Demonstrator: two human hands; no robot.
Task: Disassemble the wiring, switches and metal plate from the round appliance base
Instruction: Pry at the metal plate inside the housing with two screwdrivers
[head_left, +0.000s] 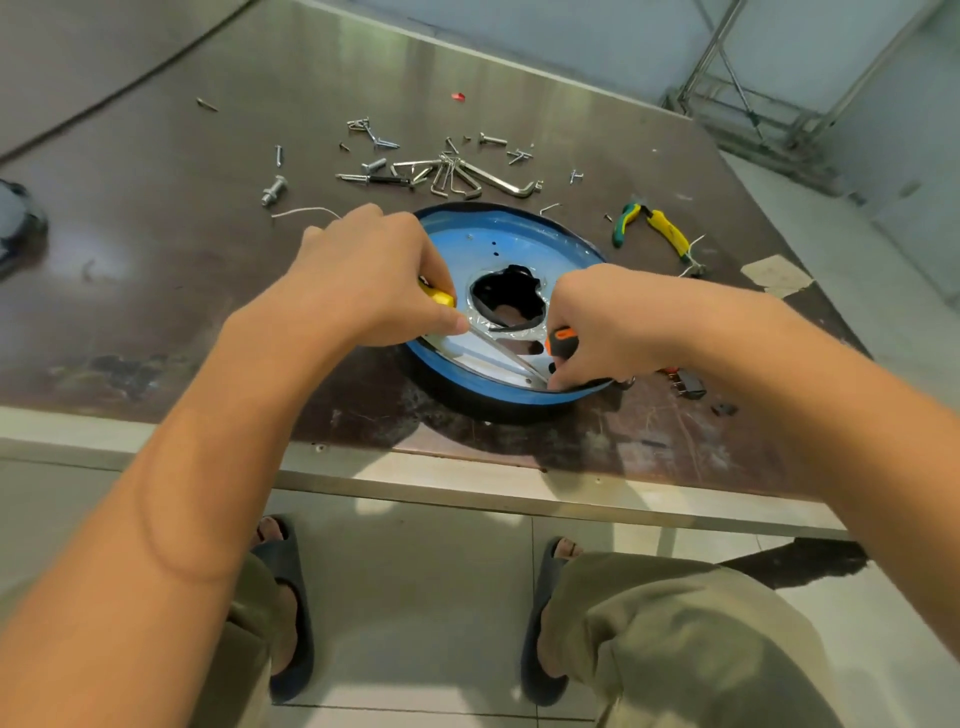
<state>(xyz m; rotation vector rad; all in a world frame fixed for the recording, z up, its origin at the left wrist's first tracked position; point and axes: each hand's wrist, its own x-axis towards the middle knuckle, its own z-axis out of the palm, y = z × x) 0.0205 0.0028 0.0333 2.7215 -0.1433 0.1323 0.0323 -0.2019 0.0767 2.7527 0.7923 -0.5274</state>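
The round base (519, 228) lies on the bench (182, 249) near its front edge; the left hand (374, 280) grips a yellow-handled tool (439, 298), the right hand (597, 327) grips an orange-and-black tool (558, 340), both at the metal plate (457, 349) inside the near rim; a tip slipping under prying force could jab the opposite hand, or push the unclamped base off the edge.
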